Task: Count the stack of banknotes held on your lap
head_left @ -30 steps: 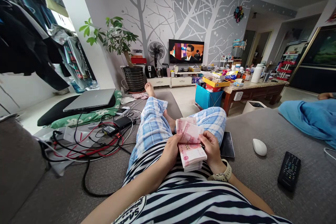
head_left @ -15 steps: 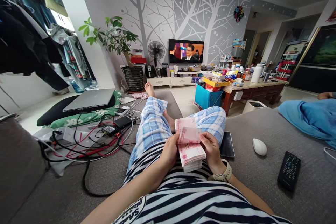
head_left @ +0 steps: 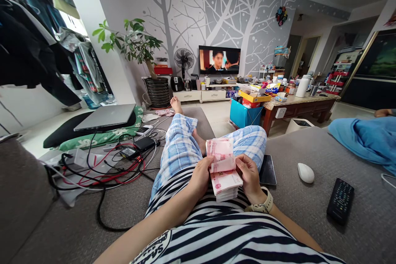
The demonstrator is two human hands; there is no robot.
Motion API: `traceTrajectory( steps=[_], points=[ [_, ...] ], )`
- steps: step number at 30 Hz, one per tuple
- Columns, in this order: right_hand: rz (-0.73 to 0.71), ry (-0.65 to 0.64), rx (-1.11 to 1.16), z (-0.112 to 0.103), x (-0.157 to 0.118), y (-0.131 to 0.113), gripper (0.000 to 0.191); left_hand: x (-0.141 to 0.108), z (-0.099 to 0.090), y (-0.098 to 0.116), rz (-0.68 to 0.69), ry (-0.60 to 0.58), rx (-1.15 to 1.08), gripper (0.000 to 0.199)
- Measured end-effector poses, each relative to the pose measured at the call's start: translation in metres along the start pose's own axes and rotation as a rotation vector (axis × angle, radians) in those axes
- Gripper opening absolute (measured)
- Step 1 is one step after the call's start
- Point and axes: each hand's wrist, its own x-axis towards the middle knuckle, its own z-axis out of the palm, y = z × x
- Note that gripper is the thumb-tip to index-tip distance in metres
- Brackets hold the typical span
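Pinched closed on the left edge of a folded bundle of pink banknotes (head_left: 228, 182), the left hand (head_left: 200, 176) steadies it while the right hand (head_left: 249, 175), thumb and forefinger pressed together, grips a note at the right edge. The bundle of pink banknotes is held between the two hands, above the lap of a person in a striped shirt (head_left: 229, 235) and blue plaid trousers (head_left: 181, 142), seated on a gray sofa (head_left: 293, 231). A pale-banded watch (head_left: 262, 203) circles the right wrist.

Just beside the right knee lies a dark-screened phone (head_left: 268, 170); farther right are a white computer mouse (head_left: 306, 173), a black remote control (head_left: 340, 201) and a rumpled blue cloth (head_left: 365, 137). To the left, a closed silver laptop (head_left: 107, 117) rests on a black cushion (head_left: 58, 134) over a green patterned cloth (head_left: 89, 140), near tangled cables (head_left: 102, 179).

Across the room, a television (head_left: 219, 60) glows on a wall painted with trees, a standing fan (head_left: 184, 59) and a potted plant (head_left: 157, 93) to its left. At right, a cluttered coffee table (head_left: 324, 100) holds a white thermos (head_left: 302, 86), with a blue storage box (head_left: 246, 115) beside it.
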Motion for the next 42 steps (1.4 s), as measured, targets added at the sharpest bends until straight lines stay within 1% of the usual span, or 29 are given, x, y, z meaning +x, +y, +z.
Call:
traceTrajectory(
  steps=[5,8,13,17,19,24,28,31,37,42],
  points=[
    [-0.02,0.009,0.046,0.002,0.002,0.001,0.036,0.004,-0.004,-0.004,0.011,-0.023,-0.001,0.027],
    [-0.034,0.043,0.071,0.0,0.003,0.004,0.034,0.003,-0.003,-0.003,-0.003,-0.039,-0.043,0.026],
    [-0.041,0.106,0.003,-0.001,0.005,0.002,0.028,-0.002,0.004,0.003,-0.073,-0.089,-0.109,0.028],
    [-0.014,0.141,0.015,0.002,0.006,-0.002,0.026,-0.003,0.007,0.004,-0.097,-0.078,-0.134,0.029],
    [0.0,0.135,0.012,0.003,0.006,-0.002,0.028,-0.003,0.007,0.003,-0.097,-0.073,-0.141,0.029],
    [0.034,0.072,0.008,0.002,0.006,0.003,0.033,-0.005,0.006,0.002,-0.101,-0.091,-0.135,0.026],
    [0.012,0.075,0.0,-0.001,0.006,0.009,0.032,-0.002,0.004,0.001,-0.047,-0.064,-0.088,0.025],
    [0.003,0.074,0.01,-0.003,0.006,0.012,0.033,0.001,0.001,-0.002,-0.005,-0.047,-0.066,0.03],
    [-0.018,0.06,0.006,-0.003,0.002,0.008,0.035,0.005,-0.003,-0.007,0.013,-0.004,-0.022,0.033],
    [-0.018,0.038,0.026,-0.004,0.001,0.008,0.03,0.004,-0.004,-0.006,0.056,0.053,0.064,0.032]
  ],
)
